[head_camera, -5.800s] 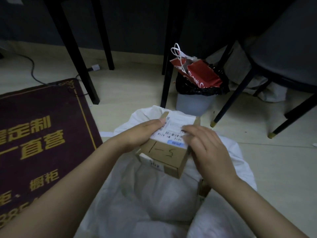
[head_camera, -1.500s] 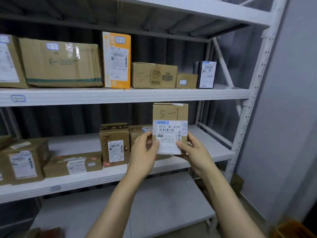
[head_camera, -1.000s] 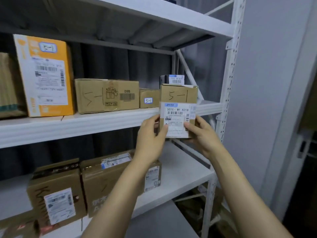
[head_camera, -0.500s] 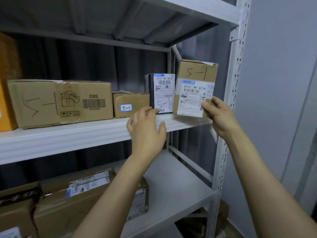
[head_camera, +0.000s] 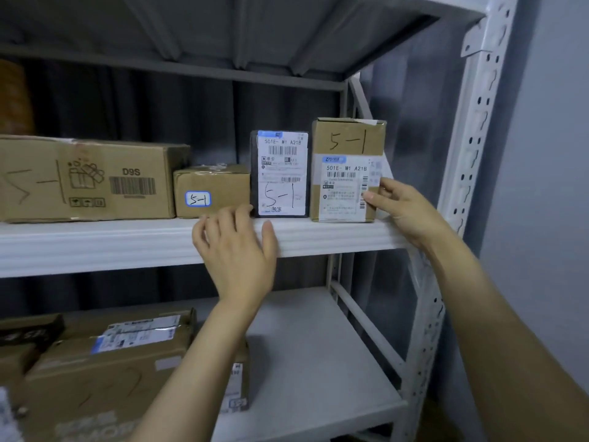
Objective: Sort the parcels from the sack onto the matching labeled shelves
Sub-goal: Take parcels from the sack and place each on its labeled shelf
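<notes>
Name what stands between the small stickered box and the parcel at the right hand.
Head view: a black parcel with a white label marked 5-1 stands upright between the small box and the brown parcel that the right hand holds.

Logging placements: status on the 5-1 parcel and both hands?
Left hand open, fingers resting on shelf edge. Right hand pinches parcel at its right edge. Parcel upright on shelf, right end, beside black parcel. Nothing blocking it.

A dark pleated curtain (head_camera: 127, 106) hangs at the back, a grey wall (head_camera: 548, 186) at right.
</notes>
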